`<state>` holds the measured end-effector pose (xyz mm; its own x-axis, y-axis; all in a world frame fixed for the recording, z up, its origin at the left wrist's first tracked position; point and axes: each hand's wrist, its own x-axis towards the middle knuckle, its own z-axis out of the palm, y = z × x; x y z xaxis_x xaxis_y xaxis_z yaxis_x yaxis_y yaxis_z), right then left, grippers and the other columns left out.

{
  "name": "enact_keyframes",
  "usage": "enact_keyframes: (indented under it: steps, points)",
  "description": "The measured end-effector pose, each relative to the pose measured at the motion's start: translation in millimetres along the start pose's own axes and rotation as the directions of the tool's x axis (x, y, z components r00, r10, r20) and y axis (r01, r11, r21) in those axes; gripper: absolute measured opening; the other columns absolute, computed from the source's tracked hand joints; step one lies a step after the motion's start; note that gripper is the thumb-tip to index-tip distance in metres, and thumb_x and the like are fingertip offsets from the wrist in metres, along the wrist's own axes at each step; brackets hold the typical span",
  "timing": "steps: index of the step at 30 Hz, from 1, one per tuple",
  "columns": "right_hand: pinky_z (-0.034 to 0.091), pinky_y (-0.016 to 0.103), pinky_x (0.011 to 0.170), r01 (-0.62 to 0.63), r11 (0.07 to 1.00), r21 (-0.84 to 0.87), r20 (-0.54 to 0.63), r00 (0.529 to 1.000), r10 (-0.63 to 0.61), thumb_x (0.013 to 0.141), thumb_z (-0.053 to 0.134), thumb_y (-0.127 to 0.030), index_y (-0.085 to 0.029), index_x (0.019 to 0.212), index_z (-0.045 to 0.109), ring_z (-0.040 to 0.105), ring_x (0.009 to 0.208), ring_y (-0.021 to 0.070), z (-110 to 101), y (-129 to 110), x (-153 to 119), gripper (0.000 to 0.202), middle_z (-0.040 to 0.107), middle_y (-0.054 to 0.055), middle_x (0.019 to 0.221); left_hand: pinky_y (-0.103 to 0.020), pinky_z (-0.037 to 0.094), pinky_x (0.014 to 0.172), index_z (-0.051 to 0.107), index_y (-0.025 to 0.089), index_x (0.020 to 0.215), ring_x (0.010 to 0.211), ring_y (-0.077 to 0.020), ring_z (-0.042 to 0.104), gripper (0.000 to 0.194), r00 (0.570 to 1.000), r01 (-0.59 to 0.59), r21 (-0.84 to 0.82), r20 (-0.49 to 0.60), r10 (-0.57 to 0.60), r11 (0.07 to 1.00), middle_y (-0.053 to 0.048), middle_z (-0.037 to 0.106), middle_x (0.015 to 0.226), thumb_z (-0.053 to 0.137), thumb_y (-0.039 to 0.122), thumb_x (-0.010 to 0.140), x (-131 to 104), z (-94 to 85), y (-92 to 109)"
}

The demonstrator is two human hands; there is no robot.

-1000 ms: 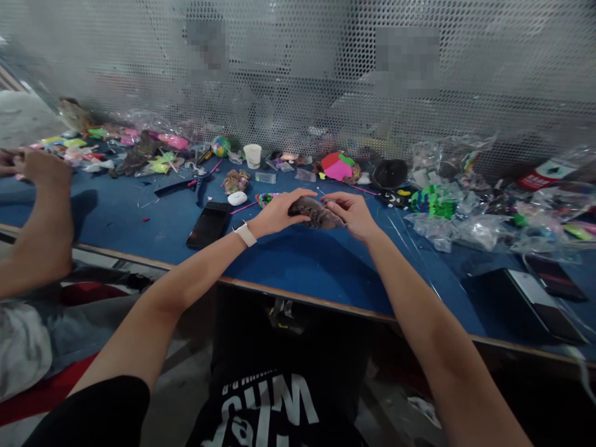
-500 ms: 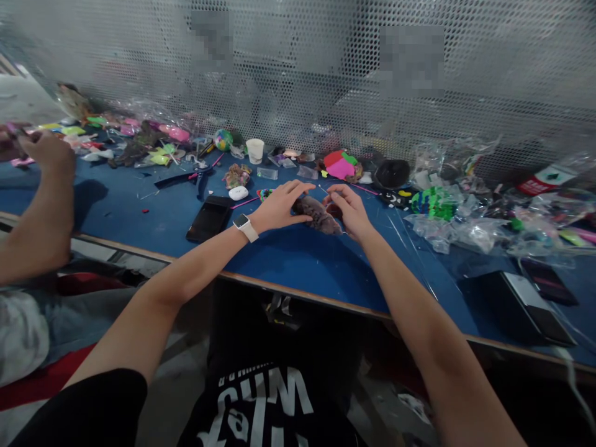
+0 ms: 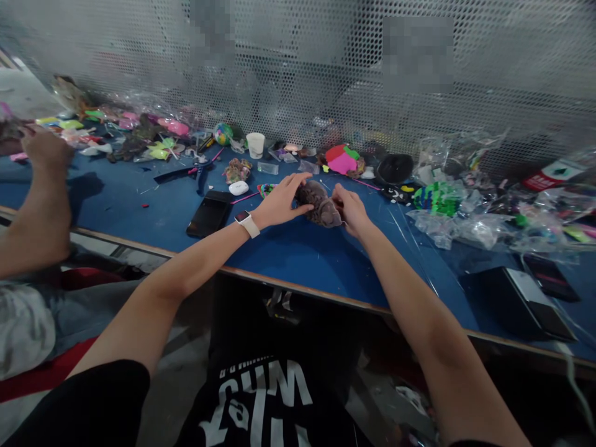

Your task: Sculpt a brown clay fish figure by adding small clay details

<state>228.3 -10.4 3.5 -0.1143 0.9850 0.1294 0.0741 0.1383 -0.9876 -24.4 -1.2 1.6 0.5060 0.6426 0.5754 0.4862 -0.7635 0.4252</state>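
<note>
My left hand (image 3: 282, 203), wearing a pale-banded watch (image 3: 246, 223) on the wrist, curves its fingers and thumb around the left side of a grey-brown figure (image 3: 323, 210). The figure has a rough, bumpy texture with smoother grey parts, and looks like modelling clay. At its right side my right hand (image 3: 351, 210) is closed, fingers bent together against or just beside the figure. Whatever those right fingertips pinch is hidden. Just left of my left hand lies a small multicoloured piece (image 3: 266, 190) with a pink stick (image 3: 245, 198).
A black phone (image 3: 209, 214), white case (image 3: 239, 188) and paper cup (image 3: 256, 145) are to the left. Plastic bags (image 3: 475, 226) and a dark box (image 3: 516, 304) occupy the right. A perforated metal panel (image 3: 298, 68) stands behind. Another person's hand (image 3: 46, 146) is at far left.
The figure has turned in my hands, showing more of its rough side and a rounded grey part. My right fingers have curled in closer. The other person's hand shifted slightly left.
</note>
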Motion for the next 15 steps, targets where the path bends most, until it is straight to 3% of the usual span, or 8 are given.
enact_keyframes:
  steps: [3,6,10,15]
  points:
    - [0.027,0.028,0.045,-0.069,0.997,0.041,-0.003,0.998,0.069,0.091,0.071,-0.101,-0.028,0.071,0.042,0.026,0.053,0.0129,-2,0,1,0.081,0.031,-0.006,0.061,-0.061,0.055,0.128,0.047,0.019,0.171,0.148,-0.0396,0.064,0.074,1.0,0.02,-0.006,0.005,-0.02,1.0,-0.023,0.064,0.158,0.075,0.047,0.108,-1,1.9,-4]
    - [0.027,0.027,0.045,-0.107,0.994,0.03,-0.005,0.994,0.108,0.097,0.075,-0.09,-0.028,0.074,0.05,0.029,0.053,0.0131,-3,4,3,0.071,0.036,-0.006,0.061,-0.061,0.054,0.131,0.045,0.016,0.173,0.152,-0.0404,0.063,0.077,0.999,0.016,-0.011,0.032,-0.016,1.0,-0.025,0.061,0.165,0.073,0.049,0.108,-1,2.7,-5]
    - [0.033,0.025,0.049,-0.065,0.998,0.027,-0.001,0.998,0.065,0.091,0.09,-0.073,-0.024,0.083,0.069,0.042,0.059,0.0142,-3,11,6,0.054,0.05,-0.004,0.065,-0.059,0.051,0.135,0.046,0.013,0.173,0.16,-0.0405,0.06,0.077,0.997,0.016,-0.043,0.077,-0.012,0.999,-0.026,0.06,0.17,0.067,0.053,0.111,-1,2.8,-5]
    - [0.039,0.025,0.056,-0.027,0.999,0.035,-0.036,0.999,0.028,0.087,0.094,-0.062,-0.024,0.092,0.079,0.05,0.064,0.0154,-2,16,10,0.042,0.057,-0.003,0.069,-0.059,0.052,0.133,0.052,0.017,0.169,0.156,-0.04,0.063,0.071,0.995,0.04,-0.035,0.093,-0.036,0.999,-0.024,0.063,0.167,0.067,0.054,0.11,-1,3.0,-4]
